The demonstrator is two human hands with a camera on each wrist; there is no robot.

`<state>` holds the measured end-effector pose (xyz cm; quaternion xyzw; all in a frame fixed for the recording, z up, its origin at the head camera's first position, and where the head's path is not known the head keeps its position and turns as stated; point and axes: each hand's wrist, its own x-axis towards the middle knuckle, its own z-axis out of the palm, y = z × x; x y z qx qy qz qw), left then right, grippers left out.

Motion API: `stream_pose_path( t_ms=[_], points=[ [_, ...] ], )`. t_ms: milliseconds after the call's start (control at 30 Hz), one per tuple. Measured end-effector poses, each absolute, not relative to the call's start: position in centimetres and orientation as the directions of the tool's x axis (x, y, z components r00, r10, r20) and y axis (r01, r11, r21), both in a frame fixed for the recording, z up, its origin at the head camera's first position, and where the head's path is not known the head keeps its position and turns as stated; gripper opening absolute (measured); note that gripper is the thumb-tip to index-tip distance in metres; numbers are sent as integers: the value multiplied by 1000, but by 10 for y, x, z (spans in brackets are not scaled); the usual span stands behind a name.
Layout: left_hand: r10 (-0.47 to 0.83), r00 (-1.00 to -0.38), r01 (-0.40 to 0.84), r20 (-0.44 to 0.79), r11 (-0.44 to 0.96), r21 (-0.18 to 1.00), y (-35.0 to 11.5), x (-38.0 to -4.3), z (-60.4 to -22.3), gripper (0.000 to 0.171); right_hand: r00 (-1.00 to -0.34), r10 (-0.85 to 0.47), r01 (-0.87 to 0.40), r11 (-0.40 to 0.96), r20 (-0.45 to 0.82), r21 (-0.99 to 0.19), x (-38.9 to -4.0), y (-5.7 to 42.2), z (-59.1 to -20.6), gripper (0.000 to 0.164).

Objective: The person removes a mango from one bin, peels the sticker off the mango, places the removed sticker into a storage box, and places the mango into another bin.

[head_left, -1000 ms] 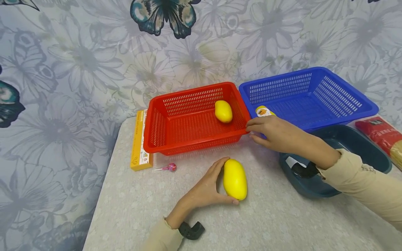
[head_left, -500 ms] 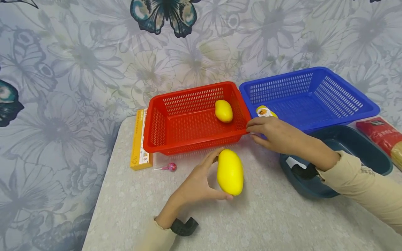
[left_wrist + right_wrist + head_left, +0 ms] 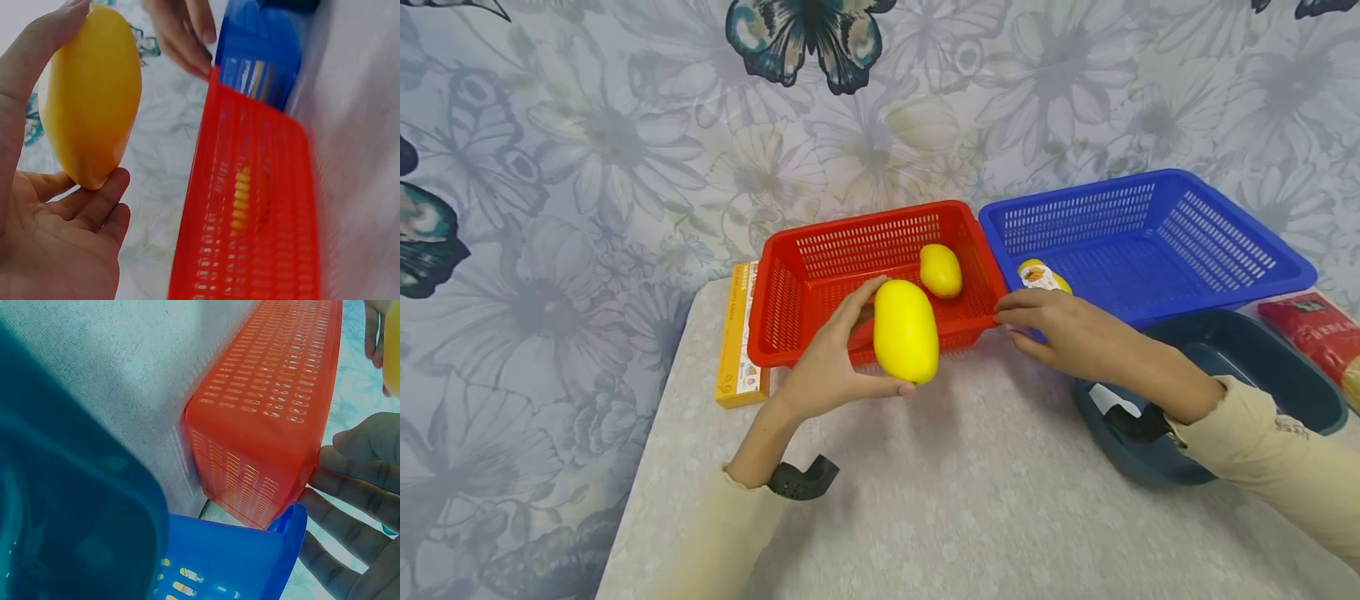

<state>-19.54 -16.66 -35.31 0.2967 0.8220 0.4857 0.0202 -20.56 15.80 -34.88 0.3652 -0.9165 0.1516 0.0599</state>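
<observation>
The left basket [image 3: 865,242] has a fruit [image 3: 941,271] in it and a box [image 3: 737,333] to its left; the right basket [image 3: 1120,267] sits behind a tub [image 3: 1262,375].

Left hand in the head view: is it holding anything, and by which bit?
The left hand holds a yellow fruit by its two ends: thumb at one, fingers at the other.

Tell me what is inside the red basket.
One yellow fruit lies inside the red basket, toward its right end. The left hand and its held fruit partly block the view into it; anything behind them cannot be seen.
</observation>
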Motion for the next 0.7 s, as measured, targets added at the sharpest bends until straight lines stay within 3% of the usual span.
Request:
stream_pose_path(
  t_ms=[467, 700],
  points=[
    [408, -898, 396, 166, 582, 710, -182, -246, -318, 113, -689, -669, -724, 654, 281, -218, -208, 160, -353, 27],
    [402, -904, 387, 143, 633, 670, -181, -281, -305, 111, -706, -658, -708, 667, 261, -232, -205, 160, -353, 28]
  ],
)
